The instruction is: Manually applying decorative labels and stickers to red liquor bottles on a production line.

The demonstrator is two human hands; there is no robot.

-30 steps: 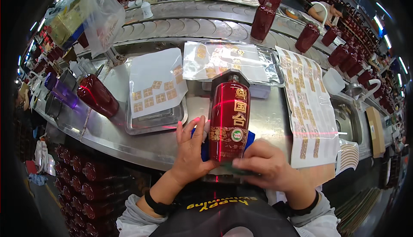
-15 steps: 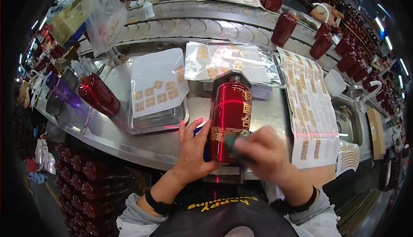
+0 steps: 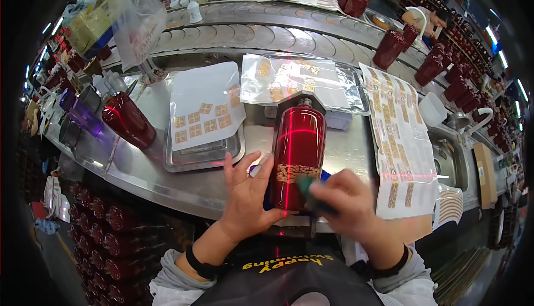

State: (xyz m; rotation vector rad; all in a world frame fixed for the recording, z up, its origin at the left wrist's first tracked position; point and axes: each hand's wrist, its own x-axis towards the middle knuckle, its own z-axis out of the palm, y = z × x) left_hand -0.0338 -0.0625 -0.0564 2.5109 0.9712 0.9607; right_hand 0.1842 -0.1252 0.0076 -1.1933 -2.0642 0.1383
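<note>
A glossy dark red bottle point(image 3: 300, 139) lies tilted in a dark stand point(image 3: 285, 103), its neck pointing away from me. An ornate gold band point(image 3: 289, 172) runs around its lower part. My left hand point(image 3: 245, 195) is beside the bottle's left side, its fingers spread and raised and the thumb by the bottle's lower end. My right hand point(image 3: 347, 197), blurred by motion, is closed on a small green tool point(image 3: 305, 183) pressed to the band's right part. The tool's exact kind cannot be made out. Red laser lines cross the bottle and both hands.
Sheets of gold stickers lie on a left tray point(image 3: 236, 153), a back tray point(image 3: 361, 97) and the right side point(image 3: 409, 156). Another red bottle point(image 3: 129, 121) leans at the left. Behind runs a metal conveyor point(image 3: 250, 36) with bottles; a sink point(image 3: 453, 158) is at the right.
The bottle has turned in its stand, so the gold characters on its right side no longer show. The right hand stays at the gold band with the tool. Bottles on the conveyor have shifted.
</note>
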